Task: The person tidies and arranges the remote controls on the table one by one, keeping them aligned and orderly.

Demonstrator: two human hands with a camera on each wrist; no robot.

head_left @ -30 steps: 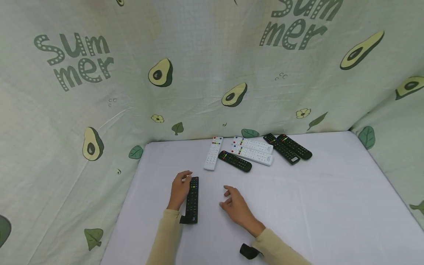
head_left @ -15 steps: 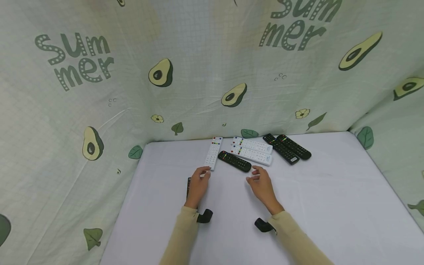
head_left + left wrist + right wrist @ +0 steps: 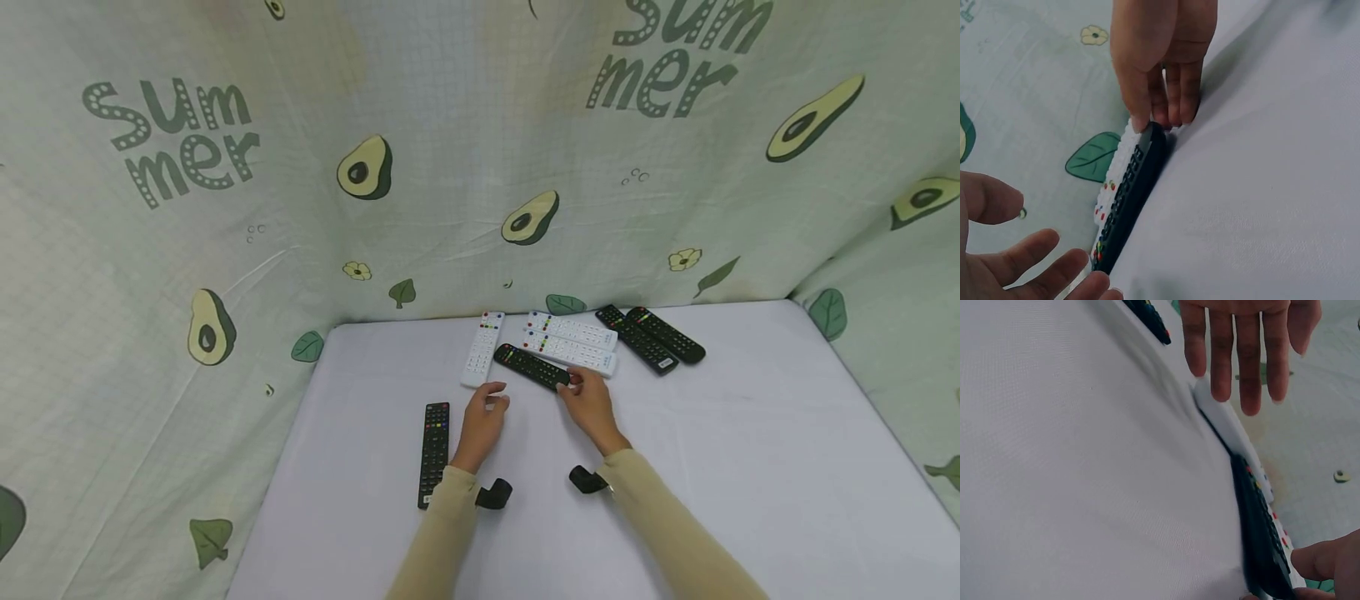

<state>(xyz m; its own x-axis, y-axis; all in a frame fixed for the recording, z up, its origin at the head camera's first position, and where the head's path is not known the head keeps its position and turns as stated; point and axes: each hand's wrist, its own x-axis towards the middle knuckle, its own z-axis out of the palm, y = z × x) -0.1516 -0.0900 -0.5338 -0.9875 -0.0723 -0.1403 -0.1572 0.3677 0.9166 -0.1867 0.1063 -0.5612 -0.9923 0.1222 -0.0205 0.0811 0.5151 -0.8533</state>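
Observation:
My right hand (image 3: 588, 410) pinches the near right end of a black remote control (image 3: 531, 367), thumb on one side and fingers on the other. The left wrist view shows my right hand (image 3: 1163, 50) with its thumb on the end of that remote (image 3: 1130, 200). My left hand (image 3: 480, 425) holds nothing; its fingers are relaxed, just below the near end of a white remote (image 3: 482, 350). In the right wrist view my left hand (image 3: 1241, 347) has its fingers extended. Another black remote (image 3: 433, 450) lies left of my left wrist.
Behind the pinched remote lie two white remotes (image 3: 573, 342) side by side. Farther right, two black remotes (image 3: 651, 337) lie close together. The white table (image 3: 750, 467) ends at a patterned cloth (image 3: 450, 150) that hangs behind it.
Both hands have moved away from the near left: my left hand left the single black remote and shifted right, while my right hand went forward and took hold of the middle black remote's end.

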